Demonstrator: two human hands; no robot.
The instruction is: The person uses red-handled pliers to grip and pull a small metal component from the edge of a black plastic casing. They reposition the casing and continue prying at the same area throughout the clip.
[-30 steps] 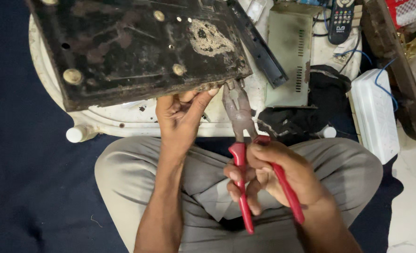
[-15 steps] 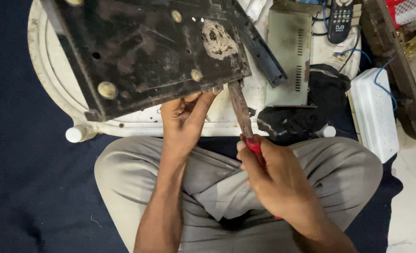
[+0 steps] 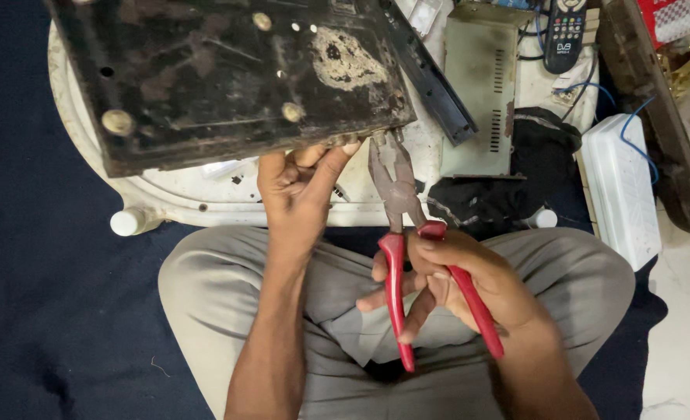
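My left hand point(image 3: 298, 187) grips the near edge of a dirty black metal case point(image 3: 228, 70), which lies bottom up with round feet showing. My right hand point(image 3: 454, 276) holds red-handled pliers point(image 3: 398, 202) with the handles spread apart. The steel jaws point up at the near right corner of the case, right beside my left fingertips. I sit cross-legged in grey trousers point(image 3: 228, 303) below the case.
The case rests on an overturned white plastic stool point(image 3: 166, 202). To the right lie a grey-green metal cover point(image 3: 477, 85), a black strip point(image 3: 430, 78), a black cloth point(image 3: 500, 187), a remote control point(image 3: 564, 35) and a white box point(image 3: 617, 187) with a blue wire. A dark blue mat point(image 3: 49, 311) covers the floor.
The pliers' handles were closed in my right fist half a second ago; now they are spread again and the jaws sit slightly lower at the case's corner. The case has shifted a little.
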